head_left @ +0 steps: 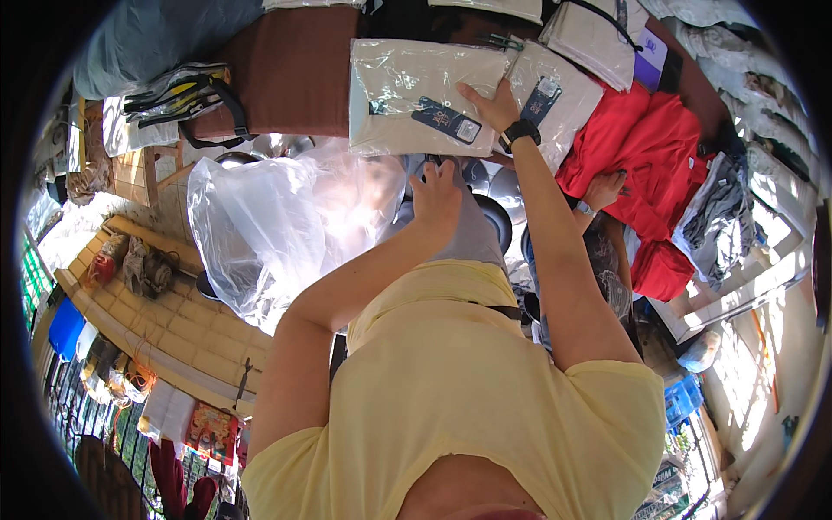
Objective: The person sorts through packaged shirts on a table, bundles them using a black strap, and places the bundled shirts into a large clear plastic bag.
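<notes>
My right hand [496, 109], with a dark watch at the wrist, lies with thumb and fingers apart on a clear-wrapped, folded beige garment [390, 95]. A dark printed tag [446, 120] shows on that package. Under and beside the hand is a second wrapped beige garment [568, 113], with another dark tag [541, 100]. My left hand [436, 198] is lower, over my lap just below the table's near edge. Its fingers are curled near a small dark thing that I cannot make out.
A large clear plastic bag [260, 225] hangs left of my lap. Another person's hand [604, 191] rests on red cloth [633, 147] at the right. A brown table top [290, 69] holds more wrapped garments [598, 39] and a black-and-yellow strapped item [178, 95].
</notes>
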The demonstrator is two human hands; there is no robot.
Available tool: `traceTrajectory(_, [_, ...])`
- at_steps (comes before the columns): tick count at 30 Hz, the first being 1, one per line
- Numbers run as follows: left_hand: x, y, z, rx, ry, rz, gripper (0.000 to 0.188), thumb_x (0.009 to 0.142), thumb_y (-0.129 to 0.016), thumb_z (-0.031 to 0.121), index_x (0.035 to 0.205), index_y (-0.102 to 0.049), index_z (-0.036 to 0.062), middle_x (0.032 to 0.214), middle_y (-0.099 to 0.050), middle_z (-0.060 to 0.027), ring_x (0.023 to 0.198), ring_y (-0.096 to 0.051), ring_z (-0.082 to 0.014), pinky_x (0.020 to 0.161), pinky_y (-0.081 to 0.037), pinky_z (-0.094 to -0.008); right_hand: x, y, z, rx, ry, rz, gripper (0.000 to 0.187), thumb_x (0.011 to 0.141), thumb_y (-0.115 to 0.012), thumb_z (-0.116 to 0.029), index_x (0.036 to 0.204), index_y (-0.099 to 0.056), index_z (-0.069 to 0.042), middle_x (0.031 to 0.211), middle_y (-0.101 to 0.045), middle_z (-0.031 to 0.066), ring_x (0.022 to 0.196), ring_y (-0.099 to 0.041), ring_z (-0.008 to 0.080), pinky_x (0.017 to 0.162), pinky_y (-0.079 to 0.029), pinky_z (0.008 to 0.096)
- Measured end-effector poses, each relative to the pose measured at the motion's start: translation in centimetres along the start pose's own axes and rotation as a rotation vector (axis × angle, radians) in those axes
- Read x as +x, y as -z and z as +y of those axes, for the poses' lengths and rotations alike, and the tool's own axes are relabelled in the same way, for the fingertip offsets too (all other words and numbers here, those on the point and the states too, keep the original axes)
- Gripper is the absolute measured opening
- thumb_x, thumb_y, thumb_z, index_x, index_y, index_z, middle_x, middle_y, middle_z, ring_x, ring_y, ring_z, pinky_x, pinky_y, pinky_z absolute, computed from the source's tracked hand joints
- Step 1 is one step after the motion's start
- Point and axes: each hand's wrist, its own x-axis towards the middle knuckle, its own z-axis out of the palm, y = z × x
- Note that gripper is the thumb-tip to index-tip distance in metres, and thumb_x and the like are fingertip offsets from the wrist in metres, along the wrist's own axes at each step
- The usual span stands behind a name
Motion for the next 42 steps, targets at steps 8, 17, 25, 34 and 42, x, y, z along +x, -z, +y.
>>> traceTrajectory(8, [8.3,9.6,-8.0,-0.442,-0.299,0.265,0.017,0.072,-0.06,0.0,0.087,-0.063,0.0057,0.09,-0.056,-0.0059,0.09,-0.058,-0.0277,0.075,-0.05,-0.0395,-0.7,0.4,-0.7,-0.271,0.097,0.149,0.104,0.064,-0.077,-0.054,0.133,-0.027,0.006,0.127,-0.042,0.0306,0.112,-0.05,0.0411,0.095,-0.043,0.0426])
traceTrajectory(17, [22.5,7.0,-18.1,-0.857,-0.152,0.076,0.02,0.079,-0.065,0.004,0.099,-0.061,0.0018,0.08,-0.063,-0.0072,0.075,-0.062,-0.0123,0.065,-0.047,-0.0262,-0.4,0.3,-4.3,-0.42,0.731,0.32,0.051,0.072,-0.072,-0.026,0.114,-0.054,-0.004,0.097,-0.057,0.0143,0.093,-0.056,0.0295,0.084,-0.043,0.0423])
traceTrajectory(25, [21.7,10.2,-15.9,-1.587,-0.033,-0.354,0.019,0.078,-0.055,0.005,0.096,-0.058,-0.0018,0.08,-0.058,-0.0051,0.078,-0.062,-0.013,0.075,-0.046,-0.0233,0.0,-1.0,-6.6,-0.063,0.438,-0.216,0.013,0.076,-0.06,-0.009,0.087,-0.066,-0.003,0.085,-0.065,0.0112,0.069,-0.057,0.0221,0.066,-0.048,0.0315])
traceTrajectory(34, [17.5,8.0,-16.1,-1.726,-0.181,0.032,0.031,0.083,-0.053,0.006,0.112,-0.059,-0.0017,0.104,-0.062,-0.0095,0.097,-0.062,-0.0162,0.089,-0.046,-0.0263,-0.3,-0.7,-6.6,0.894,-0.176,-0.744,0.025,0.091,-0.055,-0.01,0.114,-0.052,-0.001,0.094,-0.064,0.0077,0.071,-0.058,0.0084,0.065,-0.048,0.0213])
traceTrajectory(42, [20.0,-0.1,-17.0,-0.918,0.116,0.575,0.042,0.091,-0.056,0.026,0.12,-0.045,-0.0018,0.11,-0.059,-0.0197,0.1,-0.06,-0.0329,0.082,-0.048,-0.0369,4.5,-1.2,-8.6,0.32,0.106,-0.411,0.017,0.079,-0.073,-0.011,0.086,-0.062,0.001,0.068,-0.061,0.0032,0.058,-0.058,0.0068,0.051,-0.046,0.0206])
